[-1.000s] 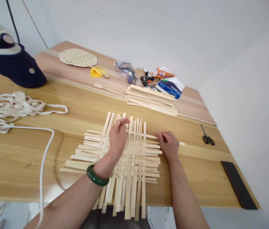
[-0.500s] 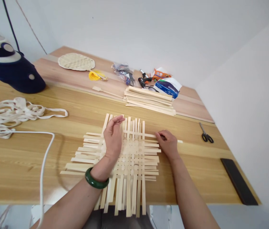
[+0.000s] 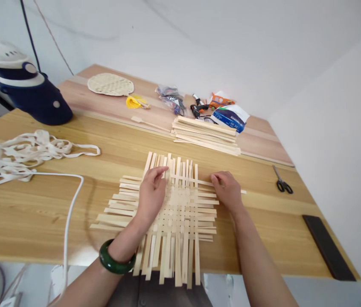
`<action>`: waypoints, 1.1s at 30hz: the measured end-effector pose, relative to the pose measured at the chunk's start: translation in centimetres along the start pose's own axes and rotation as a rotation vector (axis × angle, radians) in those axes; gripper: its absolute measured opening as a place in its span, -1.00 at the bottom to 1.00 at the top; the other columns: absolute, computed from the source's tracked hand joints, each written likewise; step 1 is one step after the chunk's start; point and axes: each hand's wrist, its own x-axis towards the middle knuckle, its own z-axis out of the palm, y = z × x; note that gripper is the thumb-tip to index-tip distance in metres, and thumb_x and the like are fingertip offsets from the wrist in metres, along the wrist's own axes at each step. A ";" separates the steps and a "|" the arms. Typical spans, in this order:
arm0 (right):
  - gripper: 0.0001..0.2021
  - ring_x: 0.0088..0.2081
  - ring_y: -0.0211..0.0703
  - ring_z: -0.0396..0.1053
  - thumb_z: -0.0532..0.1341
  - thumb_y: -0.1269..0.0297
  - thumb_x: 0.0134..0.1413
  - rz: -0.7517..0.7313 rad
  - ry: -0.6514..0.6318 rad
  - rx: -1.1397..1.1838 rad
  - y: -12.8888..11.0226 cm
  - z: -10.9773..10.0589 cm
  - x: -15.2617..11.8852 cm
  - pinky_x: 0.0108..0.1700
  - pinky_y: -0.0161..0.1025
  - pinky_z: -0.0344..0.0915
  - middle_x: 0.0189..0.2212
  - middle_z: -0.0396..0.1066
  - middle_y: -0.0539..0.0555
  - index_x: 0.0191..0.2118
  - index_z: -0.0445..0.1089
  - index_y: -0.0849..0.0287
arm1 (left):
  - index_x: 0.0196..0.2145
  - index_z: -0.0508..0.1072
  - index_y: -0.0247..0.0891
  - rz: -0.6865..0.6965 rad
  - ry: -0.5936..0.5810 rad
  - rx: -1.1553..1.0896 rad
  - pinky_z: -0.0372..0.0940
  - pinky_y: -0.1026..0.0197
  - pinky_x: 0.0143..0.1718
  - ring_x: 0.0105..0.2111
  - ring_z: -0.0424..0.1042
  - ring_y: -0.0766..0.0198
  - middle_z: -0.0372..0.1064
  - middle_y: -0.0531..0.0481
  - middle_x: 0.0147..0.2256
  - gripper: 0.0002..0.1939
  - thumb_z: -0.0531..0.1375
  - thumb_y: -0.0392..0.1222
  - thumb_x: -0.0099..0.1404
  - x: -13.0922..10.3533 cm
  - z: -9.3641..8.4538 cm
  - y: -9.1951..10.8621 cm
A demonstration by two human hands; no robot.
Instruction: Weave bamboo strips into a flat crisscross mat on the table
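A woven mat of pale wooden strips [image 3: 180,209] lies at the table's front edge, its loose ends sticking out on all sides. Over its upper left part is my left hand [image 3: 152,189], thumb and fingers pinched around the end of an upright strip [image 3: 169,160]. Just beyond the mat's right side, my right hand [image 3: 228,191] grips a crosswise strip [image 3: 203,182] near the top of the weave. That strip runs left among the upright ends, and its tip shows right of my hand. A green bangle [image 3: 116,257] circles my left wrist.
Behind the mat lies a stack of loose strips [image 3: 204,134]. Scissors [image 3: 283,181] and a black bar [image 3: 327,247] are at right. White tape [image 3: 36,149], a white cable [image 3: 71,204] and a dark blue appliance [image 3: 36,98] occupy the left. A woven fan [image 3: 110,84] rests at the back.
My left hand has come down slightly, and its fingers have closed on an upright strip's end. My right hand keeps its grip on the crosswise strip. The view has shifted a little left.
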 end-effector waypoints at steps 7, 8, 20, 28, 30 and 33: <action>-0.71 -0.29 -0.08 0.40 0.09 0.09 0.27 0.063 0.135 0.163 0.6 0.8 -0.7 -0.17 -0.11 0.35 -0.40 0.49 0.08 -0.38 0.43 0.09 | -0.14 0.52 -0.16 0.151 -0.128 0.208 0.33 -0.02 0.07 0.06 0.37 0.12 0.34 -0.09 0.02 -0.72 0.09 -0.32 0.27 -0.7 -0.3 -1.0; -0.71 -0.29 -0.08 0.41 0.09 0.10 0.27 0.066 0.138 0.175 0.7 0.8 -0.7 -0.18 -0.11 0.35 -0.41 0.49 0.08 -0.39 0.43 0.09 | -0.15 0.52 -0.16 0.158 -0.128 0.213 0.34 -0.02 0.06 0.05 0.37 0.11 0.34 -0.09 0.02 -0.73 0.09 -0.32 0.27 -0.6 -0.3 -1.1; -0.73 -0.35 -0.09 0.35 0.11 0.16 0.27 -0.001 0.103 0.120 0.0 0.5 -0.7 -0.26 -0.13 0.30 -0.48 0.46 0.06 -0.43 0.41 0.08 | -0.18 0.55 -0.13 0.182 -0.122 0.230 0.38 0.06 -0.06 0.03 0.38 0.10 0.35 -0.08 -0.01 -0.71 0.09 -0.33 0.25 -0.7 -0.3 -0.9; -0.74 -0.39 -0.12 0.34 0.11 0.18 0.26 0.002 0.107 0.139 0.3 0.6 -0.7 -0.31 -0.16 0.29 -0.49 0.42 0.05 -0.41 0.43 0.11 | -0.19 0.55 -0.15 0.177 -0.119 0.221 0.37 0.03 -0.04 0.03 0.38 0.09 0.35 -0.09 0.00 -0.73 0.09 -0.32 0.25 -0.6 -0.3 -1.0; -0.74 -0.39 -0.12 0.35 0.11 0.17 0.26 0.009 0.106 0.145 0.3 0.6 -0.7 -0.30 -0.16 0.31 -0.48 0.43 0.05 -0.41 0.43 0.10 | -0.20 0.55 -0.15 0.193 -0.115 0.226 0.37 0.04 -0.05 0.03 0.38 0.09 0.36 -0.09 -0.01 -0.72 0.08 -0.33 0.24 -0.6 -0.3 -1.1; -0.73 -0.38 -0.12 0.36 0.10 0.16 0.27 0.016 0.104 0.145 0.2 0.5 -0.7 -0.29 -0.15 0.32 -0.48 0.44 0.06 -0.42 0.42 0.10 | -0.21 0.55 -0.14 0.207 -0.115 0.233 0.37 0.05 -0.06 0.04 0.38 0.10 0.36 -0.09 -0.02 -0.71 0.08 -0.34 0.24 -0.5 -0.3 -1.2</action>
